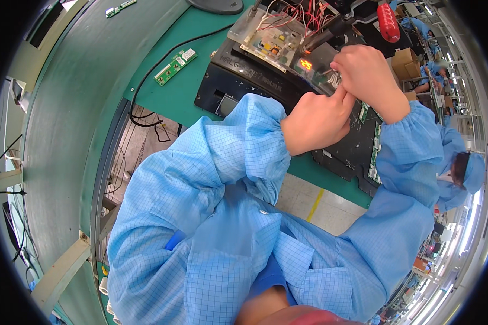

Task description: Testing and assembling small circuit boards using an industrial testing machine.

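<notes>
Both my hands meet at the right end of a black test fixture (244,72). My left hand (317,122) is curled, with a finger reaching toward the right hand; whatever it holds is hidden. My right hand (366,78) is closed just above, its fingertips beside the fixture's clear plate. I cannot make out anything in its grip. On the fixture sit a circuit board (274,46) with red and white wires and a small display (306,64) with lit red digits. A toggle clamp with a red handle (388,23) rises behind my hands.
A green circuit board (171,70) lies on the green mat left of the fixture, near a black cable (138,92). Another small board (120,8) rests on the grey-green surface at upper left. Several narrow boards (375,154) line the black plate at right. Another person (455,168) sits beyond.
</notes>
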A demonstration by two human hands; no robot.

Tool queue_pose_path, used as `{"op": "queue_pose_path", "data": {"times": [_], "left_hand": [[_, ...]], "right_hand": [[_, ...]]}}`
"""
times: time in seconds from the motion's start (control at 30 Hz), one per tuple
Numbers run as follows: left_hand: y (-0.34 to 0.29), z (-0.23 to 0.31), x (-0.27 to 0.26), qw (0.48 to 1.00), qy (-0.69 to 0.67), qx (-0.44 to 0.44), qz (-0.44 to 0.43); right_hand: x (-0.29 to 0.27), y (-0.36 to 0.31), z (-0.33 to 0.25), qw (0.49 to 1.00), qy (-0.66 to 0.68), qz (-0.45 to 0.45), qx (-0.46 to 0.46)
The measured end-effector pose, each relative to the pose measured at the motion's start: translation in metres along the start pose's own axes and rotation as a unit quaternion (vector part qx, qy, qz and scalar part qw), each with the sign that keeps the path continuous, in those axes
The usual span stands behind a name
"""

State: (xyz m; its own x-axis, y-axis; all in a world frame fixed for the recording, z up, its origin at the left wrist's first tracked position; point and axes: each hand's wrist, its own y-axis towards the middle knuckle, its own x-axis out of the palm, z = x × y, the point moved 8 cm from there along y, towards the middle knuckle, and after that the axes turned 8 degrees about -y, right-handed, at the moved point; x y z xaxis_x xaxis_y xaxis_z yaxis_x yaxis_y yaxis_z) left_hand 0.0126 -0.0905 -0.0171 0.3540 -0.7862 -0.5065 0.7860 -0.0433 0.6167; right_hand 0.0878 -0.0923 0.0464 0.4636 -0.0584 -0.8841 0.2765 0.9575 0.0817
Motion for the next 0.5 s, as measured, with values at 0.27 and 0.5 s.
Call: {"op": "queue_pose_path", "data": {"times": [0.27,0.5], "left_hand": [[-0.001,0.001,-0.002,1.000,-0.002,-0.002,-0.006],[-0.001,0.006,-0.004,1.000,0.019,0.001,0.005]], "right_hand": [[0.004,-0.001,0.008,0.999,0.001,-0.033,0.019],[0.008,-0.002,0.015,0.998,0.044,-0.035,0.034]]}}
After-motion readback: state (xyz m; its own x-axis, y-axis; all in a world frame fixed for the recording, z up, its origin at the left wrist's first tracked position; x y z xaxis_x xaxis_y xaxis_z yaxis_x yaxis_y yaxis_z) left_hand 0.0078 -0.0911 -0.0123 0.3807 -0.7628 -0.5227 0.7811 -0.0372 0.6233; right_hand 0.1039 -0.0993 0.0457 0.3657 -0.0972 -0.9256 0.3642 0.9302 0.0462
